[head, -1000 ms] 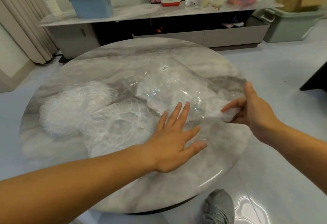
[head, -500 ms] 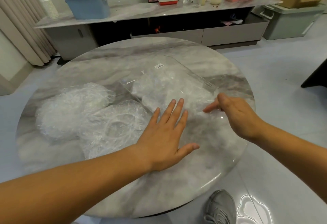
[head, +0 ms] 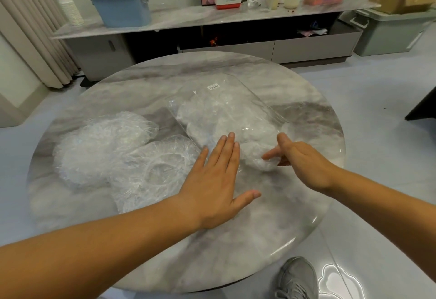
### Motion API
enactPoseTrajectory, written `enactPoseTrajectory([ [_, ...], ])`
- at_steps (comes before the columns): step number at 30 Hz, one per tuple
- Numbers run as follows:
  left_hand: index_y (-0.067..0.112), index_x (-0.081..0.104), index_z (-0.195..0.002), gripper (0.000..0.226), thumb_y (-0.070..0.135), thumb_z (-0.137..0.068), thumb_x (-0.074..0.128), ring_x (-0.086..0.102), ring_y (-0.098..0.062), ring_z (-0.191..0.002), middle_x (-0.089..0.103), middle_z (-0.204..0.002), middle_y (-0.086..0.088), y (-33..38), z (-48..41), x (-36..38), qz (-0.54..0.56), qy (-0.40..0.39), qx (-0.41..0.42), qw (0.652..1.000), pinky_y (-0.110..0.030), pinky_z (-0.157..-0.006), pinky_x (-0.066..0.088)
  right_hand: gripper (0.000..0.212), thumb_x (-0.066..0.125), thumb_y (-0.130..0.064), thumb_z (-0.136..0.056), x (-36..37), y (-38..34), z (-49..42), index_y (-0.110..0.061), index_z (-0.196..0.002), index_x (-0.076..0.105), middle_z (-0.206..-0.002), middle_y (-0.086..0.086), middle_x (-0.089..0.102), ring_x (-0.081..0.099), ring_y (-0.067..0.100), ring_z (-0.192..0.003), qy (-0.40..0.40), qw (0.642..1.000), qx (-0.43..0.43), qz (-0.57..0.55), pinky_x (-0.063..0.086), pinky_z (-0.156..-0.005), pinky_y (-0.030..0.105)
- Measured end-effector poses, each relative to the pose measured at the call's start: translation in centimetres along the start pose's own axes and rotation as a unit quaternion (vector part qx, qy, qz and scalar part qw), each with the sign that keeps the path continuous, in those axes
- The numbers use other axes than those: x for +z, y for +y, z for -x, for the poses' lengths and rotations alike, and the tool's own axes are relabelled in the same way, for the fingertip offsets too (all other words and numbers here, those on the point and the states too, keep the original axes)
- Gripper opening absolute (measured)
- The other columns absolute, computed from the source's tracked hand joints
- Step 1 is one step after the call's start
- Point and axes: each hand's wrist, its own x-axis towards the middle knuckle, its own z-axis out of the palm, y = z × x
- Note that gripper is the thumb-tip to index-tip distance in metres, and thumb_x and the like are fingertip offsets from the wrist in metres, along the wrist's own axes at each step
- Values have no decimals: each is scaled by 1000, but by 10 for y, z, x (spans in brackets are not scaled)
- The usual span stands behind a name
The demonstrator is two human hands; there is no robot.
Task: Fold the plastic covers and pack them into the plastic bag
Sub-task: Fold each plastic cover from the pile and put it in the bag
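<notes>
A clear plastic bag (head: 226,107) with a small white label lies in the middle of the round marble table (head: 306,204), stuffed with crumpled covers. My left hand (head: 214,178) presses flat on the bag's near end, fingers straight and spread. My right hand (head: 299,159) holds a crumpled plastic cover (head: 262,157) at the bag's near right corner, index finger stretched over it and the other fingers curled below. Two round elastic-edged plastic covers (head: 99,143) (head: 153,169) lie spread on the table to the left, overlapping each other.
A low marble-topped sideboard (head: 188,17) stands beyond the table with a blue bin (head: 120,6), paper cups and boxes on it. A grey storage crate (head: 389,29) sits on the floor at the right. My grey shoe (head: 295,279) shows below the table's near edge.
My right hand has moved left from the table's right edge to the bag's near end, bringing the crumpled cover with it. My left hand has stayed flat on the bag.
</notes>
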Motion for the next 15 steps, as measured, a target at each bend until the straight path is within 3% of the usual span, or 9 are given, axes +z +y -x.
enactPoseTrajectory([
  [2, 14, -28, -154, 98, 80, -91, 6, -38, -13, -145, -41, -158, -1, -1, 0, 0, 7, 0, 12, 1000, -47, -125, -3, 85, 18, -81, -92, 3, -6, -5, -24, -104, 79, -115, -2, 74, 70, 16, -104, 29, 992, 34, -115, 51, -104, 39],
  [6, 16, -23, -156, 97, 79, -91, 11, -37, -8, -145, -38, -160, 4, 0, 2, -1, 49, -6, 43, 998, -46, -126, 0, 82, 26, -69, -99, 6, -20, -11, -3, -120, 70, -121, 18, 71, 69, 32, -112, 22, 938, 83, -337, 53, -102, 47],
  [11, 19, -19, -158, 98, 81, -88, 11, -34, -3, -145, -34, -162, 9, -2, 5, -5, 114, -18, 60, 992, -45, -126, 5, 87, 28, -77, -94, 7, -28, -13, -7, -129, 67, -134, 11, 65, 63, 28, -123, 23, 866, 85, -492, 51, -100, 45],
  [15, 22, -16, -159, 97, 80, -88, 13, -31, 2, -145, -30, -163, 12, -4, 8, -9, 163, -30, 71, 984, -43, -127, 4, 92, 26, -82, -91, 8, -33, -21, -8, -126, 69, -118, 4, 66, 61, 22, -113, 40, 837, 101, -536, 46, -88, 36],
])
